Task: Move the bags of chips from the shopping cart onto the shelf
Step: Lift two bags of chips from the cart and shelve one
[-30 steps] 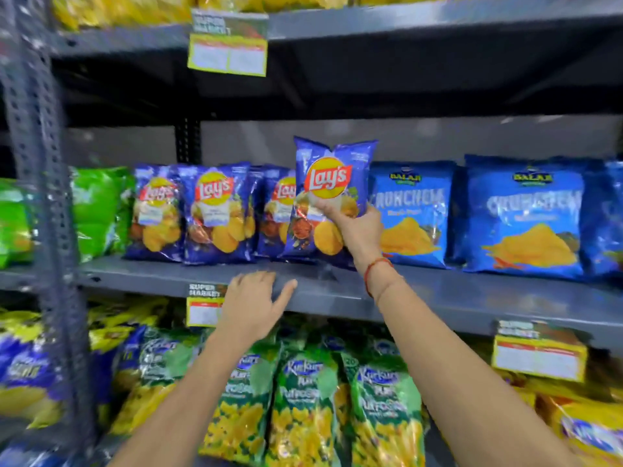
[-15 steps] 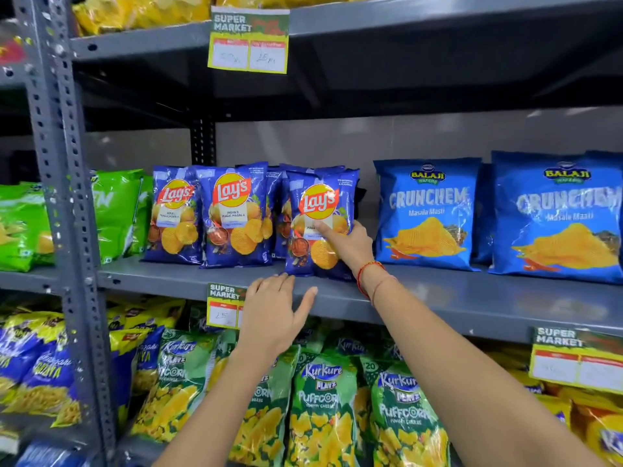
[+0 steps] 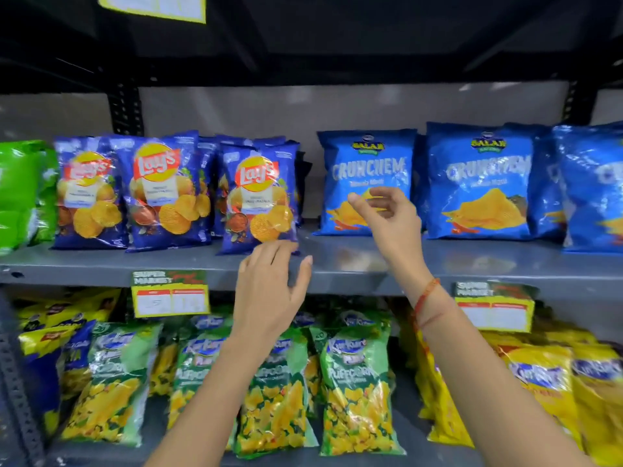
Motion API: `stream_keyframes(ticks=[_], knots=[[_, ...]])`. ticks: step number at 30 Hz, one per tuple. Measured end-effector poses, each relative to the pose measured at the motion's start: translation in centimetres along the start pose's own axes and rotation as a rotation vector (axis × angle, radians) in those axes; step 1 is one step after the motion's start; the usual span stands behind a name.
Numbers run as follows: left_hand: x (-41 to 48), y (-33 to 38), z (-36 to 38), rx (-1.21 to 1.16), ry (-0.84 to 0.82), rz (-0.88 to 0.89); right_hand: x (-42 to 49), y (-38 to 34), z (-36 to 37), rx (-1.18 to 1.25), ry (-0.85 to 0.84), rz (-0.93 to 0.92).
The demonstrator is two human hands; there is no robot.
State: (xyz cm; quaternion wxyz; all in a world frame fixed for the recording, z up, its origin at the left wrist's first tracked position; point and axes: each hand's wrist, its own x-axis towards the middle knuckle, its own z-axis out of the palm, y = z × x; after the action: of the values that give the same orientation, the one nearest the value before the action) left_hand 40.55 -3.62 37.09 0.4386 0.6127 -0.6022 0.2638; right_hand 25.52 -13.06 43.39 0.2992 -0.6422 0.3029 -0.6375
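Note:
A dark blue Lay's chips bag (image 3: 259, 200) stands upright on the grey middle shelf (image 3: 337, 264), rightmost of the Lay's row (image 3: 135, 190). My left hand (image 3: 269, 291) hovers just below its bottom edge, fingers spread, holding nothing. My right hand (image 3: 384, 217) is raised to the right of that bag, in front of a light blue Crunchem bag (image 3: 367, 163), fingers loosely curled and empty. The shopping cart is out of view.
More Crunchem bags (image 3: 478, 180) fill the shelf's right side and green bags (image 3: 23, 190) its left end. Green Puffcorn bags (image 3: 357, 392) and yellow bags (image 3: 539, 382) pack the shelf below. Price tags (image 3: 170, 293) hang on the shelf edge. A bare gap lies between the Lay's and Crunchem bags.
My right hand has let go of the Lay's bag, which now stands on the shelf, and moved right and up. My left hand rose towards the bag's base.

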Motion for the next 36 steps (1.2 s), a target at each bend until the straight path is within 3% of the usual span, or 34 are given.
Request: stream_keyframes(ticks=[4,9,16,21,25,28,31,36], knots=[[-0.4,6.7,3.4,-0.234,-0.001,0.161,-2.9,1.1,-8.1,-0.094,0.202,-0.058],[-3.6,14.7,9.5,-0.46,-0.111,0.284,-8.3,4.8,-19.3,-0.294,0.384,0.018],[-13.2,25.0,18.4,-0.686,-0.47,0.412,-20.1,12.5,-33.3,-0.464,0.606,0.384],[-23.4,30.9,23.9,-0.78,-0.842,0.419,-30.8,18.5,-40.3,-0.597,0.688,0.757],[-31.7,33.4,28.0,-0.738,-1.189,0.358,-39.9,22.5,-43.8,-0.557,0.774,1.073],[-37.4,33.8,31.2,-0.595,-1.453,0.291,-46.2,25.9,-44.9,-0.504,0.697,1.345],[-41.1,33.8,34.0,-0.472,-1.612,0.23,-51.3,29.6,-44.4,-0.335,0.725,1.566],[-43.7,34.4,38.5,-0.28,-1.769,0.176,-53.5,32.4,-43.1,-0.051,0.89,1.595]])
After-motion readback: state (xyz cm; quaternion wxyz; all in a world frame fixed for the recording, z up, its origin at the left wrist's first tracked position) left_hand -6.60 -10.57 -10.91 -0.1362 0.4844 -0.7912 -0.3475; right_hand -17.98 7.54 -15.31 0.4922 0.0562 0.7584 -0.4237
